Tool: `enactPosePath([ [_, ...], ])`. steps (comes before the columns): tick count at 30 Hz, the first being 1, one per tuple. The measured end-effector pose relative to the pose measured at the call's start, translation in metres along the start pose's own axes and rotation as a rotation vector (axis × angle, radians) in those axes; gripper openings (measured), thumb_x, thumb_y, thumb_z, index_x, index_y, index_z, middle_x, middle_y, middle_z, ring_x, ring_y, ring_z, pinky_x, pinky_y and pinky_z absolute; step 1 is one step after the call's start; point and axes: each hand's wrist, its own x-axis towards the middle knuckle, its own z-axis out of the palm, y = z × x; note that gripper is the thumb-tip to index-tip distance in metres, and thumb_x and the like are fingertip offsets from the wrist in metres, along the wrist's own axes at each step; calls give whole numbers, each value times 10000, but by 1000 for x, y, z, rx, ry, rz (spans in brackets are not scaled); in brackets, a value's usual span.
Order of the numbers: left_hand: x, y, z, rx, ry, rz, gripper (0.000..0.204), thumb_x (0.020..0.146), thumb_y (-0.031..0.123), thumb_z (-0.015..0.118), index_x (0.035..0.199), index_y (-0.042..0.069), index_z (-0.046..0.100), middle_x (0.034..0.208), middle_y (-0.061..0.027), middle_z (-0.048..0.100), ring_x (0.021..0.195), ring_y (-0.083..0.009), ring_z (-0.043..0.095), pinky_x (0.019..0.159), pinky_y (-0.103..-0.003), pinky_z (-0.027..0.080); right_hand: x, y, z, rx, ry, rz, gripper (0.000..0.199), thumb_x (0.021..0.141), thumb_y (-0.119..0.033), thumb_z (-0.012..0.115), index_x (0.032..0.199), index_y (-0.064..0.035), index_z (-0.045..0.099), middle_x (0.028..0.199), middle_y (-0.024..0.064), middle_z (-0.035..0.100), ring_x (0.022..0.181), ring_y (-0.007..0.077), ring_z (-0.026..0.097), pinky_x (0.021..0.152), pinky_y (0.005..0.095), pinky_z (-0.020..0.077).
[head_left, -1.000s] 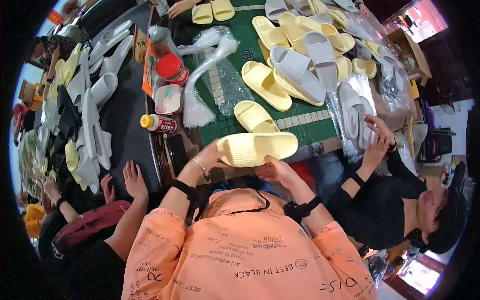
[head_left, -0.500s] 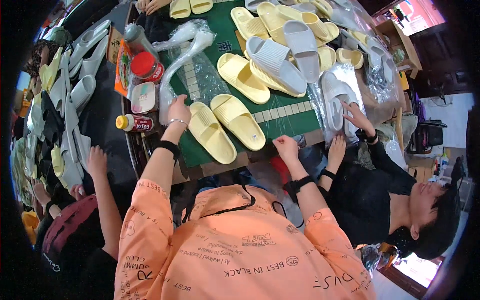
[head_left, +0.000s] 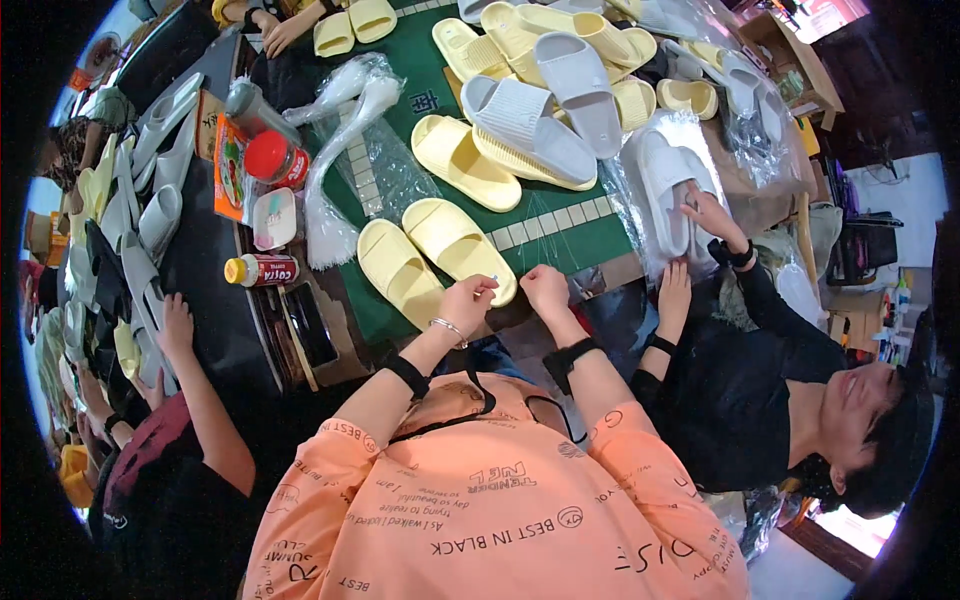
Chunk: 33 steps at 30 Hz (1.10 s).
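Note:
A pair of pale yellow slippers, a left slipper (head_left: 395, 270) and a right slipper (head_left: 450, 240), lies before me on the green table mat (head_left: 590, 240). My left hand (head_left: 468, 306) is closed in a pinch at the heel of the right slipper; what its fingertips hold is too small to make out. Beside it, my right hand (head_left: 545, 290) is closed too, fingertips together, and its contents are hidden. Thin clear threads (head_left: 545, 235) lie on the mat just beyond the right hand. Farther left rests a bundle of white plastic strands (head_left: 335, 180) on clear film.
Yellow and grey slippers (head_left: 530, 120) pile up beyond the pair. Left stand a red-lidded jar (head_left: 275, 160), a small bottle (head_left: 262, 270) and a phone (head_left: 310, 325). A co-worker's hand (head_left: 712, 215) touches bagged white slippers (head_left: 665, 185) at right; another person's arm (head_left: 195, 380) is at left.
My left hand has left the white strands and come right, to the slipper's heel beside my right hand. My right hand has shifted slightly left in the picture. The view has shifted somewhat.

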Motion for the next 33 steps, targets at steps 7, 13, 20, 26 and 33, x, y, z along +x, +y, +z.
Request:
enactPosePath([
  [7, 18, 21, 12, -625, -145, -444, 219, 798, 167, 490, 965, 32, 533, 795, -63, 571, 635, -148, 560, 537, -230, 459, -42, -4, -19, 678, -21, -19, 148, 667, -137, 577, 682, 8, 553, 581, 39, 556, 537, 73, 497, 519, 217, 405],
  [13, 25, 41, 3, -565, -132, -453, 154, 778, 156, 526, 845, 17, 518, 793, -60, 549, 668, -149, 544, 583, -250, 465, -53, -24, -23, 782, -62, -81, 128, 693, -111, 562, 694, 16, 544, 596, 34, 558, 552, 60, 497, 520, 206, 404],
  [20, 16, 41, -17, -558, 28, -367, 104, 807, 120, 463, 813, 17, 477, 671, -56, 518, 530, -123, 504, 492, -227, 448, -29, -35, -17, 914, -6, -54, 189, 762, -166, 530, 742, 20, 557, 604, 24, 550, 544, 74, 499, 518, 209, 394],
  [26, -9, 62, -21, -547, -38, -257, 155, 800, 142, 474, 857, 19, 548, 584, -1, 490, 450, -72, 438, 385, -198, 380, 31, -51, 5, 1320, -547, 61, 227, 777, -238, 497, 847, -22, 514, 761, 61, 544, 681, 152, 499, 604, 270, 418],
  [33, -51, 100, -40, -452, -476, 16, 80, 789, 113, 508, 753, 43, 497, 535, 23, 442, 438, -36, 394, 396, -169, 319, 89, -35, 24, 1600, -616, 371, 166, 726, 63, 437, 890, 49, 453, 811, 111, 495, 609, 156, 479, 484, 191, 385],
])
